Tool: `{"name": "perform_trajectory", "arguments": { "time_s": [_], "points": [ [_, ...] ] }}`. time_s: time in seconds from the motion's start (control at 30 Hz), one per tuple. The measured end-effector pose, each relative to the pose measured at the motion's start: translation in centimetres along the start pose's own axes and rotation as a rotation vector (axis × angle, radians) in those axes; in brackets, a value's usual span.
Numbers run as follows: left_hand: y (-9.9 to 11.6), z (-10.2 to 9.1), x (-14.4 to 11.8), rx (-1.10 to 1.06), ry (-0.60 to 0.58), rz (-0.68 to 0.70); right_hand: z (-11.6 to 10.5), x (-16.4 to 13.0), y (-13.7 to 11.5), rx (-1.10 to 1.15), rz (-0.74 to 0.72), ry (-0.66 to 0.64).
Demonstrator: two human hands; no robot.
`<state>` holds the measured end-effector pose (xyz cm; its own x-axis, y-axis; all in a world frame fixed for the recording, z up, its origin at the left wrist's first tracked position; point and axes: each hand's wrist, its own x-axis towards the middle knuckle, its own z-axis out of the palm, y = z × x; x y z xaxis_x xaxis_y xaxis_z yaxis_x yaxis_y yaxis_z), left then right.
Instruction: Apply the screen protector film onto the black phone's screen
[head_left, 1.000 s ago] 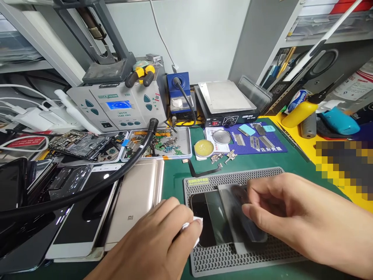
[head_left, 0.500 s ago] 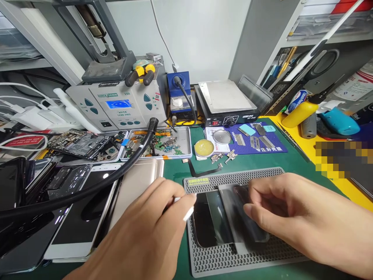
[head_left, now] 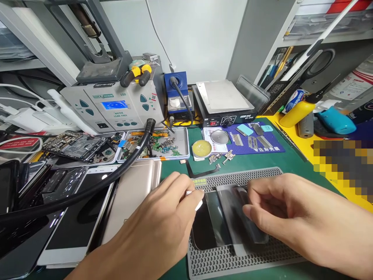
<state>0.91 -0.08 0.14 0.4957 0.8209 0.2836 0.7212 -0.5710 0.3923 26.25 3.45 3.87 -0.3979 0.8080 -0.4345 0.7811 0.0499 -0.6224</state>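
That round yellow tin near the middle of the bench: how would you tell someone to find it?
Start at the black hot plate at the back of the green mat, then come forward and a bit left. The round yellow tin sits open between the metal parts tray and the blue pad. Nothing else there is a flat disc of waxy yellow paste.

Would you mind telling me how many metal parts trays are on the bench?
2, side by side behind the phones: one tray holding green boards and flex cables, another tray left of it under a stripped phone frame. Clutter farther left might hide more.
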Motion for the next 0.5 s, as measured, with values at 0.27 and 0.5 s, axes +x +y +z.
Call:
{"name": "perform_trajectory", "arguments": {
  "time_s": [0.27,0.5],
  "points": [
    [-0.33,0.54,-0.47,0.009,-0.027,0.06,-0.22,0.19,0.07,-0.036,0.026,-0.08],
    [-0.02,0.35,-0.5,0.034,-0.016,0.082,-0.1,-0.1,0.56,-0.07,0.018,-0.063]
  ]
}}
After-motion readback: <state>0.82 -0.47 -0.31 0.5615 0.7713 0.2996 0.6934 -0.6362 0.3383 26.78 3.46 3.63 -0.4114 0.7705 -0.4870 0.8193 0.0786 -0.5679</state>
